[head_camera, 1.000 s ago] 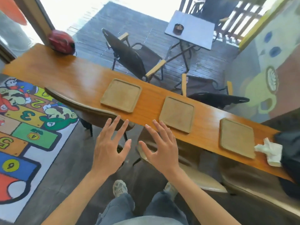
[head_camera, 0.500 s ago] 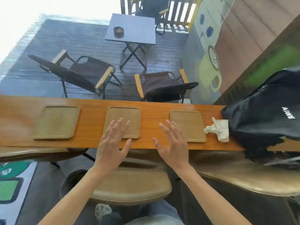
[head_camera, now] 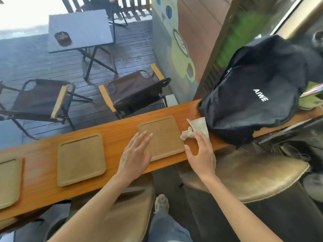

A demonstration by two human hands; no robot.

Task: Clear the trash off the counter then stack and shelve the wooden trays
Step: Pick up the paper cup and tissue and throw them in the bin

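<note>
A long wooden counter (head_camera: 120, 138) of warm orange-brown colour runs across the view, and three wooden trays lie flat on it in a row, apart from each other. They are pale brown, square with rounded corners, and each has a low raised rim around a flat inside. The right tray (head_camera: 163, 137) is the nearest to the hands, the middle tray (head_camera: 81, 159) lies to its left, and the left tray (head_camera: 9, 180) is cut by the picture edge. Just beside the right tray, between it and a black backpack (head_camera: 253, 95) with white letters, lies the trash: a white paper cup (head_camera: 201, 126) on its side with its open mouth toward the far edge, and a crumpled whitish napkin (head_camera: 187, 134) that touches the cup and overlaps the corner of the tray. The right hand (head_camera: 201, 154) is over the counter with its fingers spread; the fingertips reach the cup and napkin, but I cannot tell if they already touch them, and nothing is pinched. The left hand (head_camera: 135, 155) is flat and spread over the near left part of the right tray, holding nothing. Under the counter stand upholstered stools (head_camera: 253, 179) in a golden-brown colour. Beyond the counter, on a dark deck, are two folding chairs (head_camera: 132, 91) and a small grey table (head_camera: 82, 30).
</note>
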